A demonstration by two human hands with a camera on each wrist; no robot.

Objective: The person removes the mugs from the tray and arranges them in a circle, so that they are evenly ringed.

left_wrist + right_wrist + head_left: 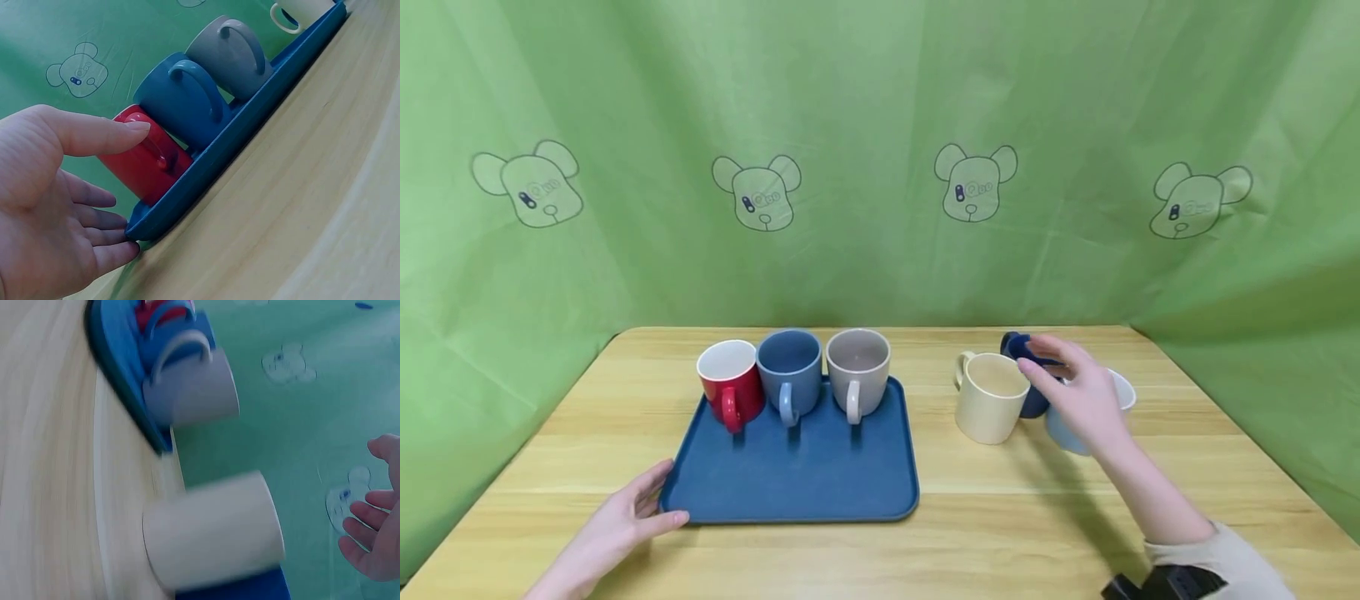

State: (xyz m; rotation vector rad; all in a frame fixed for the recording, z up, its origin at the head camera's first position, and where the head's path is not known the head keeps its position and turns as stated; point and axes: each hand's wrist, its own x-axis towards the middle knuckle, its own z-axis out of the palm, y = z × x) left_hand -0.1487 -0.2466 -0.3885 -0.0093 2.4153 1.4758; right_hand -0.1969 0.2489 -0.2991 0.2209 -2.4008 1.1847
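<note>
My left hand [613, 521] is at the near left corner of the blue tray [797, 496]. Its fingertips touch the corner in the left wrist view, the thumb extended apart from them. Along the tray's far side stand a red mug [743, 387], a blue mug [805, 390] and a grey mug [871, 387], handles toward me. Over on the right, my right hand [1078, 396] hovers with spread fingers above a navy mug [1034, 406], which it partly hides. Beside that are a cream mug [987, 414], handle to the far left, and a light blue mug [1066, 435], partly behind the hand.
Everything stands on a wooden table [955, 542]. A green curtain [880, 267] with bear-head drawings hangs behind and along both sides. A black device [1172, 583] is strapped to the right wrist over a pale sleeve [1232, 558].
</note>
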